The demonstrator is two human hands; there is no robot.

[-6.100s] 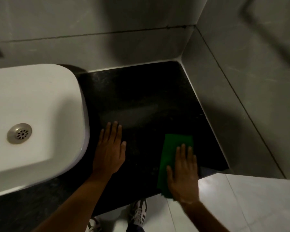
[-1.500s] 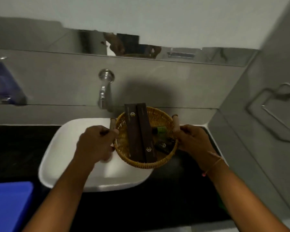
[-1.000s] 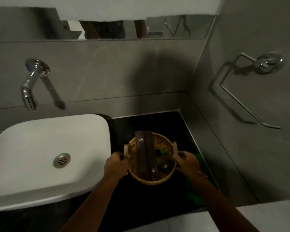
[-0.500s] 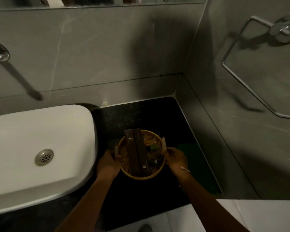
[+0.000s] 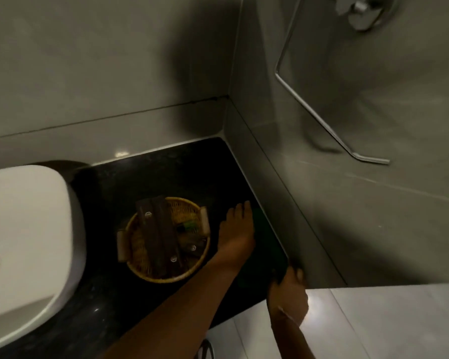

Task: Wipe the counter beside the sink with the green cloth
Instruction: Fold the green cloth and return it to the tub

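White sink [image 5: 24, 229] far left, wicker basket [image 5: 163, 239] set on black worktop [image 5: 166, 172] beside it. Left hand [image 5: 237, 234] flat, grip released, fingers spread over green cloth [image 5: 266, 237] by right wall. Right hand [image 5: 289, 288] at worktop front corner, grip pinching cloth edge, seemingly. Best: gather cloth fully, wipe round basket, press evenly.

Head view – looking steeply down onto counter [image 5: 166, 177]
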